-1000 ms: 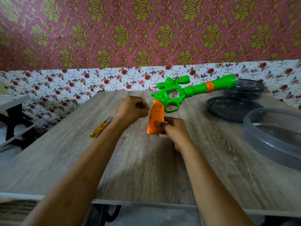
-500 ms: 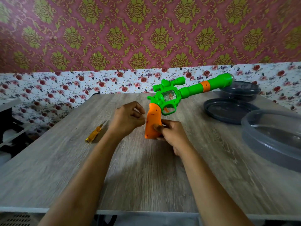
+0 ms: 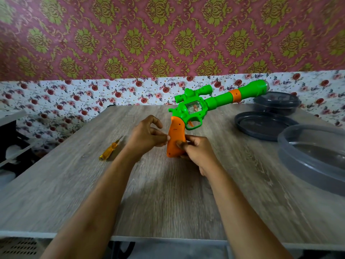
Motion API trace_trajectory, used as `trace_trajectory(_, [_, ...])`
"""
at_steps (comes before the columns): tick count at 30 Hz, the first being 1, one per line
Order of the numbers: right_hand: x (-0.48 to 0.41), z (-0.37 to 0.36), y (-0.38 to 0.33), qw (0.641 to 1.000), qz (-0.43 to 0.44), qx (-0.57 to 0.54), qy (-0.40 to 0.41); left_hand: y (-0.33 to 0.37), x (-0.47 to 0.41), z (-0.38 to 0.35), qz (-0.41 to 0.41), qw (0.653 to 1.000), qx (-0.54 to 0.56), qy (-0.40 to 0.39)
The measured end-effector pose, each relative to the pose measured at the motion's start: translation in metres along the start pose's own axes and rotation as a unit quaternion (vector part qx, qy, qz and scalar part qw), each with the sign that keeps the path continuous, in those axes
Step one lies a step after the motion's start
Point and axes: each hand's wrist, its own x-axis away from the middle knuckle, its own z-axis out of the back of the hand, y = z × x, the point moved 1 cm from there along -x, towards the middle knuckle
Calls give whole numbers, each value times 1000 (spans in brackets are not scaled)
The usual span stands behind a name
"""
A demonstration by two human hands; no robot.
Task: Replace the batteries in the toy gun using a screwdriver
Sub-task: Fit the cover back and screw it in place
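From the head view, my right grip point(image 3: 197, 152) is wrapped round the lower part of the gun's point(image 3: 196, 111) orange handle point(image 3: 176, 141), thumb on the near face, holding the gun upright just above the worktop point(image 3: 168, 193) with the barrel pointing up and to the right. My left grip point(image 3: 145, 136) is curled, its fingertips drawn together right at the handle's left edge; whether they pinch the edge, something small, or nothing, I cannot tell. The screwdriver point(image 3: 110, 149) lies on the worktop to the left, near my left wrist, in neither grip. I judge I am at the handle's battery cover, feeling for its seam or screw. Next I likely need the left grip to fetch the screwdriver while the right keeps the handle steady, screw face towards me. I see no batteries.
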Motion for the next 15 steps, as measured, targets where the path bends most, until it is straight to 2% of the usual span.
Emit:
trace_trajectory(7, [-1,-2,1,999,15,28,-8,-6,-4,0,65,996,50,-28])
trace_trajectory(10, [0,0,1,1000,9,20,-15,-9,-5,-1,99,991,82,-26])
trace_trajectory(15, [0,3,0,999,-7,-20,-26,-12,-7,-3,111,988,96,-40])
